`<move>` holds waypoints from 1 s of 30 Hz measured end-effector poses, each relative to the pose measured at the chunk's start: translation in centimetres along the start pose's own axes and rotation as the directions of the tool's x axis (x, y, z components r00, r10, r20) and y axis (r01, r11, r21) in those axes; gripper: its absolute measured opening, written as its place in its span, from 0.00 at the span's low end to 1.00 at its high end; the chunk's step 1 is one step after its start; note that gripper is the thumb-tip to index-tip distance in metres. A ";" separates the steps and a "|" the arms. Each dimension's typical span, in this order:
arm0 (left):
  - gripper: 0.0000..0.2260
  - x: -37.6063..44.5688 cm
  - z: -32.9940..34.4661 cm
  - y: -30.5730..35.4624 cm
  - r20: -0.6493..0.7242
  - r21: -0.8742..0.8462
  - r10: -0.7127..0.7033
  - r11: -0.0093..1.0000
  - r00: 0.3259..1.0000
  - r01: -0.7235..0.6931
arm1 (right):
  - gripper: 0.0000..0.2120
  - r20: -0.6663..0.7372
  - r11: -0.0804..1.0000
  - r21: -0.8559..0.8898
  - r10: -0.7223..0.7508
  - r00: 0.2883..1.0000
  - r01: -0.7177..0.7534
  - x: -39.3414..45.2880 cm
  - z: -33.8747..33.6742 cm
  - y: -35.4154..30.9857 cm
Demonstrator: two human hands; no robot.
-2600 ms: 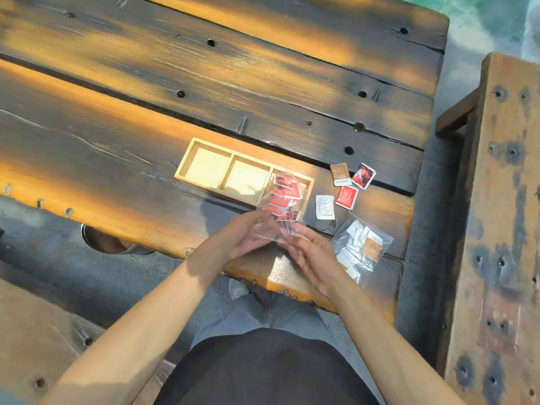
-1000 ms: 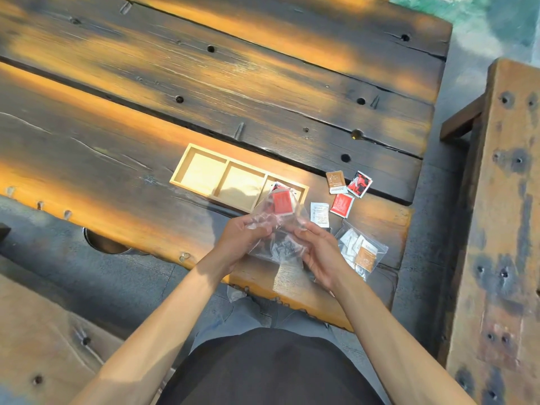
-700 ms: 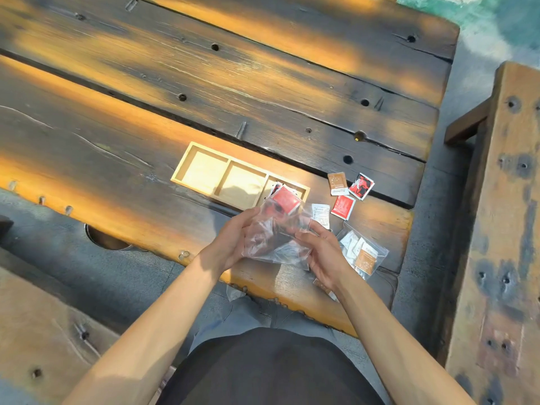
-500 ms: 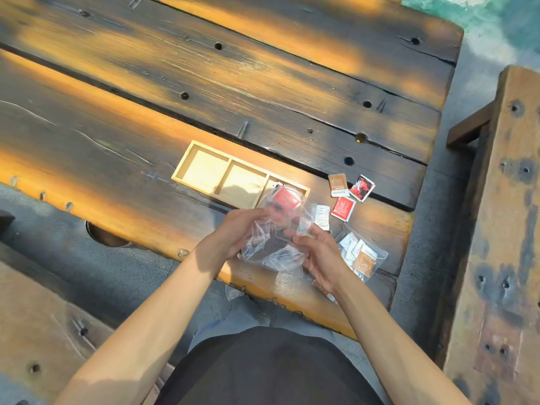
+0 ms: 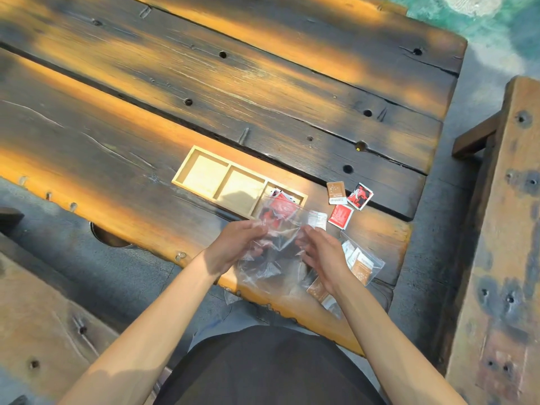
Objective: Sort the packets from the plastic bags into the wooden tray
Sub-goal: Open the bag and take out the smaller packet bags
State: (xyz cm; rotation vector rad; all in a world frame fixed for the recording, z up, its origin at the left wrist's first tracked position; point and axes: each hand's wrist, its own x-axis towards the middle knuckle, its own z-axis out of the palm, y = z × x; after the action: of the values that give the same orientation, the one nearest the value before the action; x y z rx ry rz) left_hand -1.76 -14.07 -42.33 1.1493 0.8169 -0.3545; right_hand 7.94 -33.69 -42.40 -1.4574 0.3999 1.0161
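Note:
Both my hands hold a clear plastic bag (image 5: 270,252) just above the table's near edge, my left hand (image 5: 236,247) on its left side and my right hand (image 5: 324,255) on its right. Red packets (image 5: 280,207) lie in the right compartment of the light wooden tray (image 5: 204,159), partly behind the bag's mouth. The tray's left and middle compartments hold nothing. A second clear bag (image 5: 361,263) with white and brown packets lies right of my right hand. Loose packets rest beyond it: a brown one (image 5: 336,192), a red-and-black one (image 5: 360,196), a red one (image 5: 340,216) and a white one (image 5: 318,220).
The dark plank table (image 5: 233,92) stretches far and left of the tray. A wooden bench (image 5: 502,244) runs along the right, with a gap of grey floor between. A brown packet (image 5: 317,289) lies under my right wrist at the table's edge.
The red packets have come out of the held bag into the tray's right compartment. The bag has dropped lower toward me, now looking emptied.

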 end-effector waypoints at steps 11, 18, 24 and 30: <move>0.21 -2.5 -3.3 -1.4 -0.025 -0.021 0.031 0.999 0.999 -0.031 | 0.10 0.005 0.967 -0.197 -0.162 0.987 0.160 1.4 4.2 -0.7; 0.16 -4.5 -10.6 -2.1 -0.245 -0.118 0.030 0.991 0.969 -0.060 | 0.08 0.048 0.953 -0.240 -0.182 0.982 0.188 1.5 11.8 -0.9; 0.11 -5.6 -18.6 -0.4 -0.428 -0.114 0.050 0.987 0.902 -0.109 | 0.08 0.033 0.957 -0.254 -0.139 0.990 0.143 2.8 19.5 -0.8; 0.12 -5.4 -26.4 1.0 -0.535 -0.166 0.017 0.978 0.845 -0.126 | 0.07 0.069 0.985 -0.169 -0.035 0.997 0.046 4.7 27.9 -1.7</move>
State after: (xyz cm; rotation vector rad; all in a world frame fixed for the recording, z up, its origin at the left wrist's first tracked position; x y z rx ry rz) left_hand -14.92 9.41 -42.20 1.0994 1.2616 0.1238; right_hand 2.15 -5.96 -41.04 -1.5742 0.2395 1.0835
